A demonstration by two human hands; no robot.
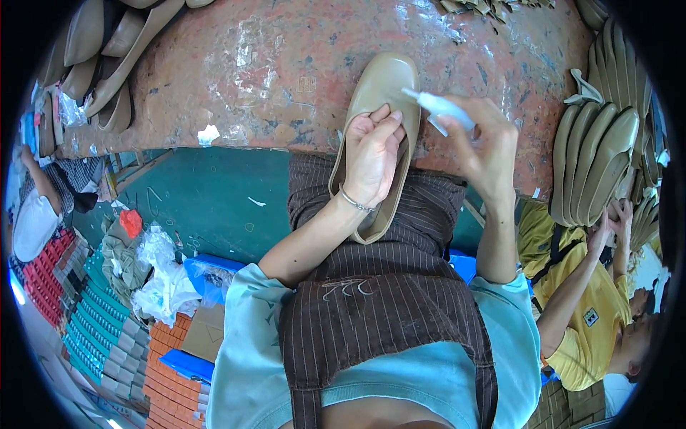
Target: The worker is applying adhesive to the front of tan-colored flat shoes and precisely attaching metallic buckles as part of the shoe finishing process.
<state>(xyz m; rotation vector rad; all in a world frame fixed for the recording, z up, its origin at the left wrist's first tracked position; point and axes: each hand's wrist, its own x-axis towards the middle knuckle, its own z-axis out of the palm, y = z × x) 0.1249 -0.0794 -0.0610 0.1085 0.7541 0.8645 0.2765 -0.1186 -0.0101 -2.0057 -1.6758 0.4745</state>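
A beige flat shoe lies with its toe on the worn red-brown table and its heel over my lap. My left hand reaches into its opening, fingers curled closed at the front edge of the upper. Some of those fingertips are hidden. To the right, my right hand grips a small white squeeze bottle with a thin nozzle. The nozzle tip points left and appears over the shoe's upper near the toe; whether it touches cannot be told.
Beige shoes are heaped at the table's far left. Rows of similar shoes stand at the right, where a person in a yellow top handles them. Small tan pieces lie at the far edge. Plastic bags and stacked boxes are lower left.
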